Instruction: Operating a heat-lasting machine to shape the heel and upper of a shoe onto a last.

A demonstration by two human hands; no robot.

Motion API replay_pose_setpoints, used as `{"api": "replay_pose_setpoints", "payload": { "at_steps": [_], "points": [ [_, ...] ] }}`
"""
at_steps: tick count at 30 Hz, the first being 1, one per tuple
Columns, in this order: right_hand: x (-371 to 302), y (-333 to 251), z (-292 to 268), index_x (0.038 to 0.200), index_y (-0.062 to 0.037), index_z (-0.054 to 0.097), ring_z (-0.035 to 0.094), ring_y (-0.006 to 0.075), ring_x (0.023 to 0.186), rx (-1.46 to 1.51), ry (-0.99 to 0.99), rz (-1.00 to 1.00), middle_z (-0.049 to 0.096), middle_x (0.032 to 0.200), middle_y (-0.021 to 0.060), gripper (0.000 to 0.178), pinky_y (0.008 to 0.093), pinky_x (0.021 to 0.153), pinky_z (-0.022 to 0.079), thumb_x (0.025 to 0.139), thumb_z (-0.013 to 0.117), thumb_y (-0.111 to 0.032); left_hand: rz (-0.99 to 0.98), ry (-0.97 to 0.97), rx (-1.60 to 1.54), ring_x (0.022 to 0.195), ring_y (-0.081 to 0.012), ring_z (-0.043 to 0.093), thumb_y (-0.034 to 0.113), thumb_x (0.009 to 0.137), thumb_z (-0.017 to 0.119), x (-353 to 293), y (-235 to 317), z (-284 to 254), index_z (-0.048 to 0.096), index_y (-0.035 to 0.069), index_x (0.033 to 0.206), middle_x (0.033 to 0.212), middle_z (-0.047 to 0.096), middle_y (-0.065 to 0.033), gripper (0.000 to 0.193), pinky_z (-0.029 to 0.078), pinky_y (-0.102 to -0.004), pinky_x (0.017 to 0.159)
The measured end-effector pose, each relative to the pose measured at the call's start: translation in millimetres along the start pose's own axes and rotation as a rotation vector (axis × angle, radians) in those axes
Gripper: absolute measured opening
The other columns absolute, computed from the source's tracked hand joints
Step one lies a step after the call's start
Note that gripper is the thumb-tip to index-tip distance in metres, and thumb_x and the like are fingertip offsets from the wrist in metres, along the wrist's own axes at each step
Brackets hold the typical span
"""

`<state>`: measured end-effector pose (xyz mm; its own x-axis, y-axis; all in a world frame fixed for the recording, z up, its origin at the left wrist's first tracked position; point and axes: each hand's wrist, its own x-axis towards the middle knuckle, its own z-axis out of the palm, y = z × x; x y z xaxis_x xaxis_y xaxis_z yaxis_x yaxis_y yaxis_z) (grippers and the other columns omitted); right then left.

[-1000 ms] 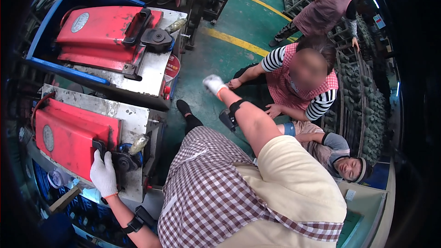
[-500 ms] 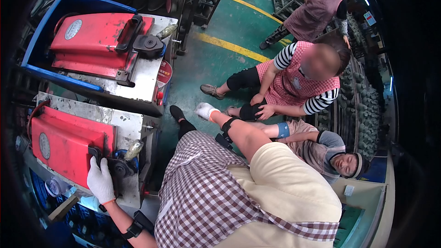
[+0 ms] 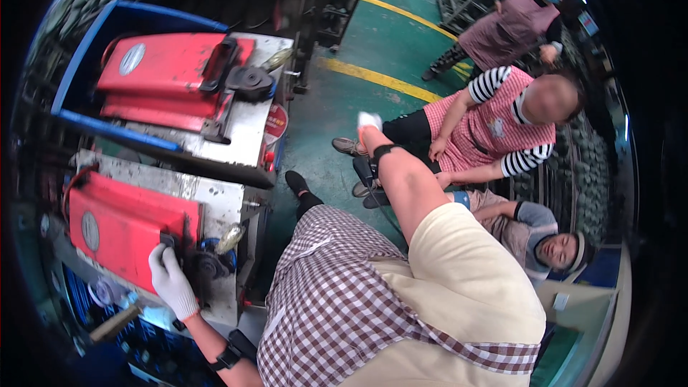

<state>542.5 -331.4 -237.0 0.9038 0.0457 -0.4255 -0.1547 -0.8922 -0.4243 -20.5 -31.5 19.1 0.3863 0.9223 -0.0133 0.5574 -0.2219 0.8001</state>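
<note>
Gripping the black knob (image 3: 197, 266) on the near red machine (image 3: 122, 233) with the gloved left hand (image 3: 170, 281), fingers clamped for purchase; stretching the right hand (image 3: 368, 122) outward, grip impossible to tell.

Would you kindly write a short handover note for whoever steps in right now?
Left hand: white-gloved, resting on the black fitting at the corner of the near red machine.
Right hand: gloved, stretched out over the green floor, holding nothing I can make out.
Second red machine sits behind, untouched.
Done or left: cannot tell from this view.
</note>
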Motion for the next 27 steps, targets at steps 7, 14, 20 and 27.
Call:
{"api": "replay_pose_setpoints", "payload": {
  "at_steps": [7,14,20,27],
  "points": [
    [-88.0,-225.2,-77.1,0.126,-0.0123,0.07,0.065,0.038,0.116,0.235,0.33,-0.714,0.07,0.123,0.017,0.042,0.0449,0.103,0.05,0.09,0.067,-0.035,0.308,0.064,-0.014,0.118,-0.0258,0.061,0.008,0.1,0.062,26.4,85.2,50.2,0.061,-0.006,0.131,0.126,0.064,-0.0167,0.033,0.047,-0.0378,0.105],
    [-103.5,-303.7,-66.6,0.115,-0.0129,0.076,0.06,0.0382,0.124,-0.419,0.041,-1.027,0.068,0.128,0.0199,0.044,0.0488,0.107,0.047,0.095,0.052,-0.044,0.621,-0.109,0.193,0.127,-0.0382,0.057,0.021,0.088,0.074,117.7,161.8,145.0,0.061,0.002,0.133,0.133,0.062,-0.0205,0.05,0.044,-0.0453,0.109],
    [-100.8,-304.4,-53.6,0.101,-0.0082,0.078,0.07,0.0398,0.103,-0.395,0.155,-1.004,0.075,0.105,0.0202,0.045,0.0508,0.092,0.056,0.096,0.05,-0.042,0.795,-0.138,0.335,0.131,-0.0418,0.052,0.02,0.083,0.075,164.2,167.5,190.6,0.06,0.009,0.136,0.135,0.06,-0.0183,0.056,0.043,-0.0493,0.109],
    [-197.1,-231.6,-65.6,0.122,-0.0064,0.064,0.072,0.0418,0.09,-0.211,-0.1,-0.815,0.073,0.093,0.0256,0.046,0.0525,0.082,0.056,0.101,0.049,-0.045,0.869,-0.128,0.451,0.136,-0.0437,0.046,0.02,0.079,0.077,180.3,167.2,213.0,0.065,0.02,0.13,0.121,0.063,-0.0131,0.052,0.032,-0.06,0.116]
  ]
}}
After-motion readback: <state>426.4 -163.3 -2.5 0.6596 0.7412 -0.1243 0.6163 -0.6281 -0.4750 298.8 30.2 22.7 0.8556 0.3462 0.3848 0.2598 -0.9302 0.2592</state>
